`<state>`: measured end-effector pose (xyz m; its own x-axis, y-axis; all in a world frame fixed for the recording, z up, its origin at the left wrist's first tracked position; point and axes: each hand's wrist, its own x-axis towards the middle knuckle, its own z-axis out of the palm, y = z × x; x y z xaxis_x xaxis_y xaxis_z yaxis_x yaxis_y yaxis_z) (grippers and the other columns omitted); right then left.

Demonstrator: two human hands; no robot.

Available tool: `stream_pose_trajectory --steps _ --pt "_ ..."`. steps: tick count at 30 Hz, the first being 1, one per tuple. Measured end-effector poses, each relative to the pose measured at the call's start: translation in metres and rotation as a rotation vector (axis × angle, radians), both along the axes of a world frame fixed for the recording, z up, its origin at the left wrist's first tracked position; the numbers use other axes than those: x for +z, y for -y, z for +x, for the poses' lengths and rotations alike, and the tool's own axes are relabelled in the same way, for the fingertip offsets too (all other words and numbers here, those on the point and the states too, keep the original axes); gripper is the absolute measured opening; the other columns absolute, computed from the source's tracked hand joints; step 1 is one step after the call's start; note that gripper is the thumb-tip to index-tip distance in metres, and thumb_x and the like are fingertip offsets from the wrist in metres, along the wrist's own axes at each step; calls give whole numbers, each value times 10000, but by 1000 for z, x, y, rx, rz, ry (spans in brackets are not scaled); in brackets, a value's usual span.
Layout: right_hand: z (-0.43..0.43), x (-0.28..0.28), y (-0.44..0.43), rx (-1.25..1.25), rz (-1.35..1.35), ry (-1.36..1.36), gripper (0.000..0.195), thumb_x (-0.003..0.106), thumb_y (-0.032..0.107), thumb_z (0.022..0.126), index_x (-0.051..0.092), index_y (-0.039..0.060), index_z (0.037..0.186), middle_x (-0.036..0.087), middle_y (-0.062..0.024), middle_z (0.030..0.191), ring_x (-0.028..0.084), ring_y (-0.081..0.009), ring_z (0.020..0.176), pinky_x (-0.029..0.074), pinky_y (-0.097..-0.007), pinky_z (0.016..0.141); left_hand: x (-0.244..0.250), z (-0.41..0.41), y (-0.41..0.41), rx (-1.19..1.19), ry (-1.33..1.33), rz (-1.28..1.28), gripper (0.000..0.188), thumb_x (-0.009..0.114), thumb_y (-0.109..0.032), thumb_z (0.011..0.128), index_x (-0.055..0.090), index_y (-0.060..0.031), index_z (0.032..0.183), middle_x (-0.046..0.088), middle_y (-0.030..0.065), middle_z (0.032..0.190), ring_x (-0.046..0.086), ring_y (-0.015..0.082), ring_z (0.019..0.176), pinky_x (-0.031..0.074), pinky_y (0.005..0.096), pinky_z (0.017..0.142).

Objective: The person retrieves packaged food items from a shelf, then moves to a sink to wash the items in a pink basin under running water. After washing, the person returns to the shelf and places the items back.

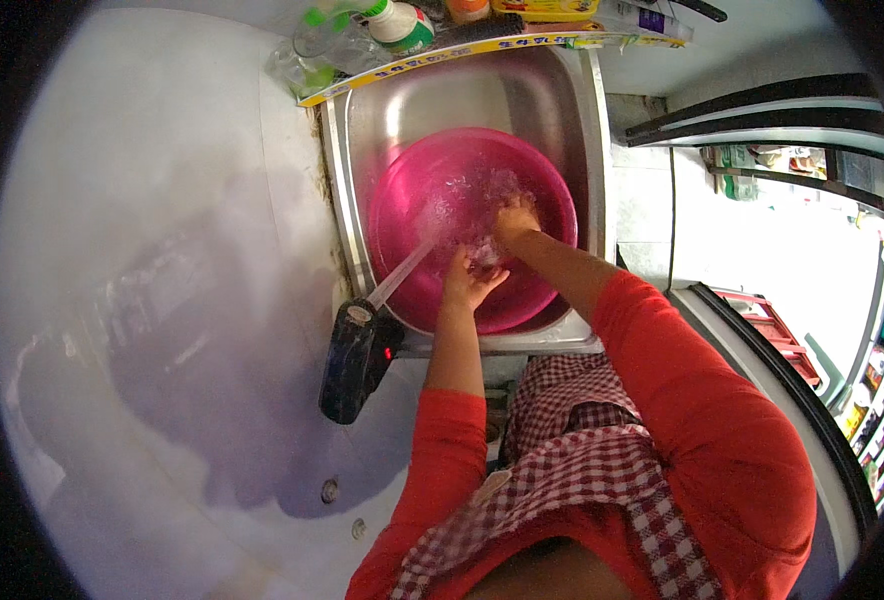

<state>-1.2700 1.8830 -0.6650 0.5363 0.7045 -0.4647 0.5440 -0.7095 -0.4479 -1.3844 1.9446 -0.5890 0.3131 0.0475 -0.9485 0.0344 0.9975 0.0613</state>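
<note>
A round pink plastic basin (404, 187) stands in a stainless steel sink (457, 86). From a black faucet (348, 360) at the left, a stream of water (404, 276) runs into the basin, where the surface is splashing. My left hand (472, 279) is over the near part of the basin, thumb and fingers apart, beside a clear or foamy patch that I cannot identify. My right hand (517, 219) reaches into the basin on the right, its fingers partly hidden by splashing water; whether it grips anything does not show.
Behind the sink runs a yellow printed strip (427, 58). Beyond it stand a white and green bottle (404, 26), clear plastic containers (322, 37) and a dark brush-like thing (487, 28). A pale wall (187, 187) rises at the left. A red rack-like object (776, 330) lies farther off at the right.
</note>
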Motion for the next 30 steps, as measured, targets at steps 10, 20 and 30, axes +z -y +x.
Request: stream_pose_trajectory --steps 10,20,30 --pt "6 118 18 -65 580 -584 238 565 225 815 580 3 899 599 -183 820 593 -275 813 458 -411 739 -42 -35 -13 111 577 -177 375 410 -388 902 543 -99 1101 572 109 1091 566 284 950 461 461 833" --pt "21 150 8 -169 541 -1164 407 468 430 906 618 60 986 614 3 806 560 -105 749 486 -275 687 59 -13 -6 -4 935 -160 476 440 -504 873 495 -123 1153 571 71 1101 558 252 984 491 363 759" --pt "38 194 1 231 465 -797 261 528 318 840 588 65 860 605 -77 753 577 -180 672 484 -331 589 120 8 -14 -678 655 7 319 621 -200 824 510 -5 1050 532 30 852 473 139 628 416 255 517"
